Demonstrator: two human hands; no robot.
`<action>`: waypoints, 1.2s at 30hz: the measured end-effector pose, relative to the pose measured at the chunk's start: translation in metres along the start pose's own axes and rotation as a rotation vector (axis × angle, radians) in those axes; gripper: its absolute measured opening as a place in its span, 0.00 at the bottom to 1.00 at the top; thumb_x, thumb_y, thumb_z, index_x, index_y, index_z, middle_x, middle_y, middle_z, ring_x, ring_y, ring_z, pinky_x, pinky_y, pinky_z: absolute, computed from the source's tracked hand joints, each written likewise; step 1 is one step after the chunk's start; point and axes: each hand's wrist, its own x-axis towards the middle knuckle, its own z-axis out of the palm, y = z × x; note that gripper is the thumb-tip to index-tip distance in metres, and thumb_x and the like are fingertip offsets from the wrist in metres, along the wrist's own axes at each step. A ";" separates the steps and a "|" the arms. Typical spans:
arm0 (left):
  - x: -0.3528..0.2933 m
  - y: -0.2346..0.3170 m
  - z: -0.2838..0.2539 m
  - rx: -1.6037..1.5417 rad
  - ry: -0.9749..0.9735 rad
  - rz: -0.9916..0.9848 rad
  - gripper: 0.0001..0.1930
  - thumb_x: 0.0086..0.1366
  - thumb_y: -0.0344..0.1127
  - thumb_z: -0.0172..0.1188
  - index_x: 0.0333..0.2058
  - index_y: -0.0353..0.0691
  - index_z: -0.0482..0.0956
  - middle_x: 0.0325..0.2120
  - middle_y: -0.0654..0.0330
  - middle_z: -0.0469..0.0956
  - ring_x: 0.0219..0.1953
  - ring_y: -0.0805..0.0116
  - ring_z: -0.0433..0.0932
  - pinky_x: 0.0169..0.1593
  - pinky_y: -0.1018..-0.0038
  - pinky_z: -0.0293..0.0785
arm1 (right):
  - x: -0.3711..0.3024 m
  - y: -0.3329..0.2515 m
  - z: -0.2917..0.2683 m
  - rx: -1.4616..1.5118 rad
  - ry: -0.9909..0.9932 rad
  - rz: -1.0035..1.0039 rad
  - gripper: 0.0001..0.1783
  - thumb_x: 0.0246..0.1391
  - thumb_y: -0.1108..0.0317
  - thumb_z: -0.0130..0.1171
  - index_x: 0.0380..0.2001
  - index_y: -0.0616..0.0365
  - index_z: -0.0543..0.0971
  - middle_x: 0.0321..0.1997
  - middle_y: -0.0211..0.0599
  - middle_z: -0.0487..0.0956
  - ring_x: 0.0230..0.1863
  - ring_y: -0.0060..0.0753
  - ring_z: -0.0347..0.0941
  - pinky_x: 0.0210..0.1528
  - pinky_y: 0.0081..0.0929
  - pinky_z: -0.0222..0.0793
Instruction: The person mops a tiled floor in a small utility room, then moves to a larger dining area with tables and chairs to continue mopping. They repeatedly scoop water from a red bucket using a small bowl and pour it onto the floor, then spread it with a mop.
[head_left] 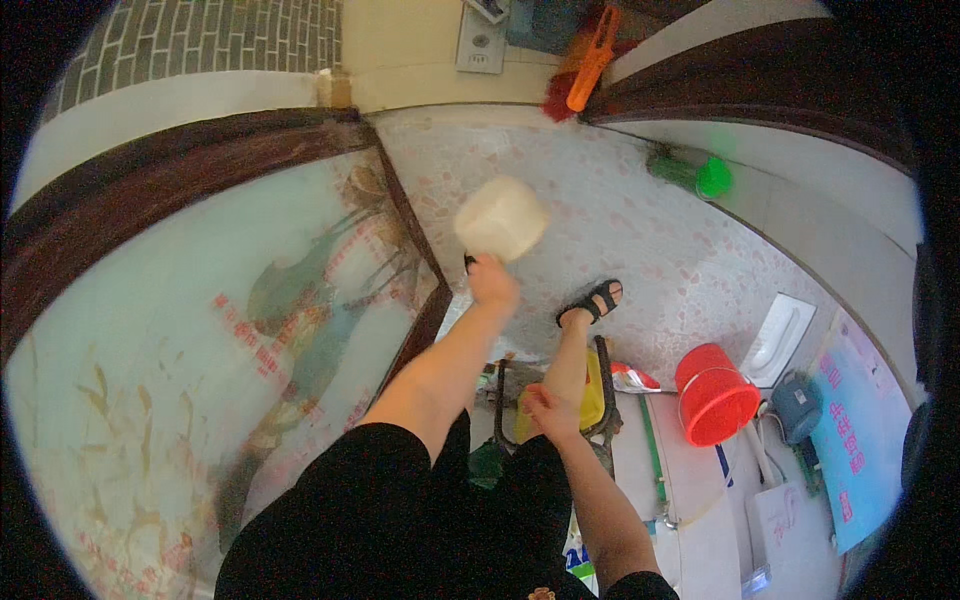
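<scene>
My left hand is stretched forward over the speckled floor, closed round the short dark handle of a cream-coloured, rounded-square scoop-like thing. Its outline is a little blurred, and I cannot make out anything in it. Closer in, my right hand hangs beside my bare leg and knee with fingers loosely bent and apart, holding nothing that I can see. Behind that hand is a yellow thing within a dark curved frame.
My foot wears a black sandal. To the right are a red bucket, a blue-grey container and a white recessed fixture. A green cup stands by the wall, an orange-handled brush farther off. A frosted, dark-framed panel fills the left.
</scene>
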 end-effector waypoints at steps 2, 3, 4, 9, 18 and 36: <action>-0.030 0.006 0.008 -0.090 -0.005 0.044 0.12 0.53 0.27 0.48 0.36 0.28 0.66 0.35 0.40 0.68 0.40 0.45 0.69 0.42 0.62 0.67 | -0.003 -0.006 -0.003 0.343 -0.075 0.051 0.18 0.56 0.60 0.44 0.45 0.59 0.68 0.35 0.34 0.75 0.33 0.27 0.72 0.36 0.21 0.68; -0.048 0.009 0.011 -0.148 -0.044 0.038 0.13 0.52 0.27 0.48 0.37 0.28 0.66 0.36 0.40 0.68 0.41 0.46 0.69 0.43 0.62 0.67 | -0.005 -0.009 -0.006 0.450 -0.045 0.103 0.19 0.56 0.58 0.42 0.46 0.59 0.67 0.35 0.34 0.74 0.34 0.27 0.72 0.37 0.22 0.67; -0.065 0.013 0.014 -0.211 -0.087 0.029 0.13 0.51 0.27 0.49 0.37 0.29 0.66 0.37 0.41 0.68 0.42 0.46 0.69 0.44 0.62 0.66 | -0.007 -0.013 -0.010 0.558 -0.014 0.154 0.21 0.56 0.56 0.41 0.46 0.59 0.66 0.36 0.34 0.74 0.35 0.28 0.72 0.37 0.23 0.67; -0.131 0.006 0.035 -0.389 -0.296 -0.048 0.14 0.52 0.29 0.51 0.39 0.31 0.68 0.34 0.48 0.71 0.37 0.55 0.70 0.38 0.65 0.67 | -0.022 -0.030 -0.033 0.903 -0.035 0.179 0.25 0.56 0.48 0.38 0.49 0.54 0.63 0.41 0.33 0.71 0.39 0.28 0.69 0.39 0.28 0.65; -0.181 0.005 0.035 -0.827 -0.731 -0.322 0.09 0.49 0.34 0.57 0.29 0.36 0.73 0.24 0.57 0.71 0.27 0.62 0.70 0.27 0.63 0.66 | -0.059 -0.039 -0.050 0.984 -0.015 0.028 0.21 0.52 0.51 0.49 0.44 0.52 0.66 0.37 0.31 0.71 0.32 0.28 0.70 0.32 0.25 0.67; -0.214 0.015 -0.173 0.718 -0.301 0.380 0.22 0.52 0.48 0.52 0.38 0.35 0.74 0.36 0.47 0.74 0.42 0.53 0.72 0.43 0.63 0.67 | -0.143 0.135 -0.199 1.601 0.505 0.047 0.14 0.53 0.65 0.45 0.43 0.54 0.65 0.32 0.41 0.72 0.26 0.34 0.71 0.21 0.21 0.70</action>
